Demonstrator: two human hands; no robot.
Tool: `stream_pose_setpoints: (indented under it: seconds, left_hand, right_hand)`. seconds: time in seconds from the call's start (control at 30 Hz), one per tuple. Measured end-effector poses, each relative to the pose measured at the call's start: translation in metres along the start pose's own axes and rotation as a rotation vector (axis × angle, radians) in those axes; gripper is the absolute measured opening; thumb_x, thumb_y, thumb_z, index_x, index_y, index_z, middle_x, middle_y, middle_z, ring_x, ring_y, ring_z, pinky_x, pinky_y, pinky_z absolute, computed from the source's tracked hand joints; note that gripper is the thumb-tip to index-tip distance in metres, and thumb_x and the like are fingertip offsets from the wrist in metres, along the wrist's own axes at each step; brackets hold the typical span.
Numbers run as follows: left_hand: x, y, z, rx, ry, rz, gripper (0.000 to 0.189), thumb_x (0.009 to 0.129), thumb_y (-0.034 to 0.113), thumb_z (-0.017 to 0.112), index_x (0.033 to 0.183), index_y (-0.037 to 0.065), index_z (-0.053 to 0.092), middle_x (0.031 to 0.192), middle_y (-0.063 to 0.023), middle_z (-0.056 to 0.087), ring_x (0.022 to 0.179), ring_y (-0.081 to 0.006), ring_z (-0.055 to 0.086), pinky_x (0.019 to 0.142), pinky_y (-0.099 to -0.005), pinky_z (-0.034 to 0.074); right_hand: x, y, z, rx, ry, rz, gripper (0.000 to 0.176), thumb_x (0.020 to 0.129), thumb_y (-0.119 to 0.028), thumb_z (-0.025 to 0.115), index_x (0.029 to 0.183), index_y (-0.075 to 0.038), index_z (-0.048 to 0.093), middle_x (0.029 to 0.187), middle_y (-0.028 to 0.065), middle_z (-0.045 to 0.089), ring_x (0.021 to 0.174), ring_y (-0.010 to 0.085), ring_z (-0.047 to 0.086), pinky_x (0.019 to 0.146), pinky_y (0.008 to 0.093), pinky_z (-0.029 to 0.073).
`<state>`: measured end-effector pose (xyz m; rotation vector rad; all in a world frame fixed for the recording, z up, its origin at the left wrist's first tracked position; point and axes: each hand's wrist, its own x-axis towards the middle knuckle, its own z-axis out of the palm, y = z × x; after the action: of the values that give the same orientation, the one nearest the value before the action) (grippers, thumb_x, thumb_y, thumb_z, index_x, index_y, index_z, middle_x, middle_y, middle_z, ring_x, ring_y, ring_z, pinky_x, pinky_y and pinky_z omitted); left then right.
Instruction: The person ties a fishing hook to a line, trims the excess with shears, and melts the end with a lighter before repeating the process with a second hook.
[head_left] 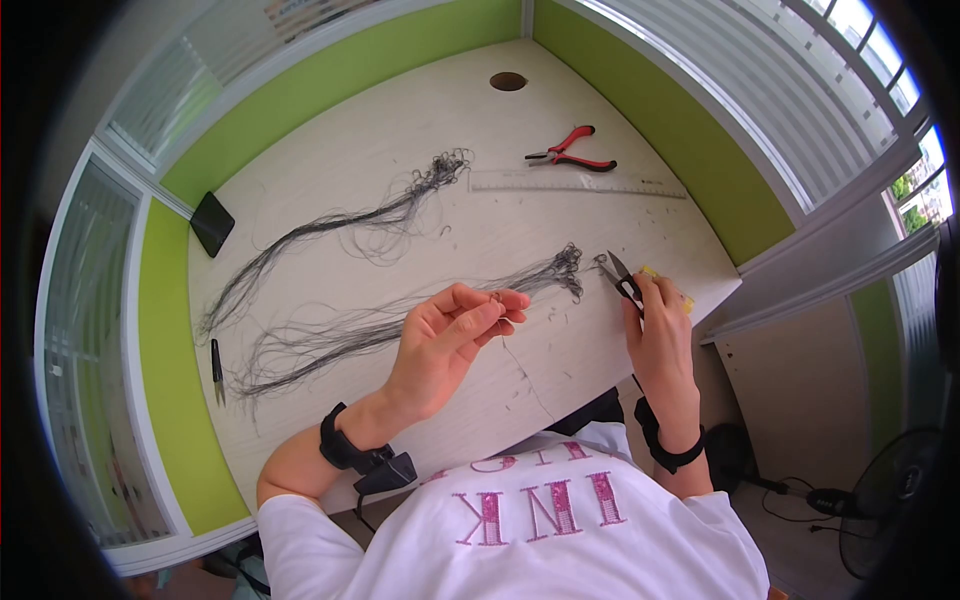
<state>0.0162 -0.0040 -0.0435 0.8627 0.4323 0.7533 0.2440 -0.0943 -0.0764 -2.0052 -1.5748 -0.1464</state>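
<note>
Here in the head view, the left hand (460,335) has thumb and fingers pinched together, the grip apparently closed on the end of a thin thread (524,374); the tiny piece right at the fingertips is too small to make out. From there the thread trails away below the grip, its long axis slanting rightward toward the near edge of the tabletop (400,120). Over on the right, the right hand (660,310) is clasped round the black snips (625,283), blades parted, points aimed up and leftward, away from the thread. So that's the relation to watch: thread in the left grip, snips well apart to its right and a little farther up the tabletop, the left hand much the nearer to the thread. A yellow thing (687,300) peeks out beside the right hand. Between the hands, just beyond the left fingertips, sits the looped end of the near bundle (345,350); the far bundle (330,222) lies farther off, with the ruler (580,184) and red-handled pliers (572,155) up beyond the snips.
</note>
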Motion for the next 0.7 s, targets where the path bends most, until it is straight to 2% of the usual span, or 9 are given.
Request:
stream_pose_setpoints:
  seconds: [0.07,0.17,0.27,0.5,0.57,0.7]
  left_hand:
    - [-0.001,0.001,0.001,-0.003,-0.004,0.001,0.007,0.091,0.01,0.057,0.086,0.005,0.058,0.109,-0.014,0.062,0.096,-0.0165,0.058,0.088,-0.0301,0.045]
    - [0.001,-0.001,0.0,0.01,0.004,0.002,0.006,0.091,0.01,0.057,0.086,0.005,0.058,0.109,-0.0138,0.062,0.096,-0.0163,0.058,0.088,-0.03,0.045]
    - [0.001,-0.001,-0.001,0.011,0.001,0.0,0.006,0.091,0.01,0.057,0.087,0.005,0.058,0.109,-0.0138,0.062,0.097,-0.0164,0.058,0.088,-0.0301,0.045]
    - [0.004,-0.001,-0.003,0.042,-0.001,0.006,0.006,0.091,0.009,0.056,0.09,0.005,0.059,0.109,-0.0139,0.062,0.098,-0.0167,0.059,0.09,-0.0305,0.045]
    - [0.007,-0.002,-0.009,0.085,0.076,-0.22,0.007,0.091,0.009,0.056,0.092,0.003,0.06,0.109,-0.014,0.062,0.101,-0.0174,0.058,0.092,-0.0309,0.045]
    - [0.01,-0.01,-0.017,0.125,0.146,-0.314,0.009,0.09,0.009,0.056,0.093,0.001,0.059,0.108,-0.0143,0.062,0.102,-0.0185,0.058,0.094,-0.0313,0.045]
  right_hand:
    - [-0.002,-0.008,-0.015,0.093,-0.068,0.057,0.026,0.082,-0.003,0.061,0.107,0.003,0.057,0.096,0.0186,0.056,0.083,0.0357,0.057,0.073,0.0401,0.047]
    - [-0.003,-0.011,-0.025,0.196,-0.104,0.036,0.025,0.081,-0.003,0.063,0.104,0.003,0.058,0.092,0.0173,0.057,0.082,0.0353,0.058,0.072,0.0397,0.048]
    - [-0.002,-0.011,-0.022,0.241,-0.08,0.05,0.024,0.08,-0.003,0.063,0.103,0.003,0.059,0.091,0.0167,0.059,0.08,0.0354,0.059,0.071,0.0399,0.048]
    - [0.0,-0.01,-0.033,0.186,-0.08,0.045,0.024,0.079,-0.001,0.064,0.102,0.002,0.06,0.091,0.0164,0.059,0.076,0.0352,0.06,0.068,0.0405,0.049]
    - [0.0,-0.01,-0.035,0.231,-0.081,0.061,0.024,0.078,-0.001,0.065,0.101,0.001,0.061,0.091,0.016,0.06,0.076,0.0353,0.06,0.068,0.0404,0.049]
    - [0.002,-0.007,-0.032,0.204,-0.113,0.047,0.025,0.077,-0.001,0.065,0.102,0.0,0.061,0.091,0.0159,0.06,0.077,0.0348,0.06,0.068,0.0403,0.049]
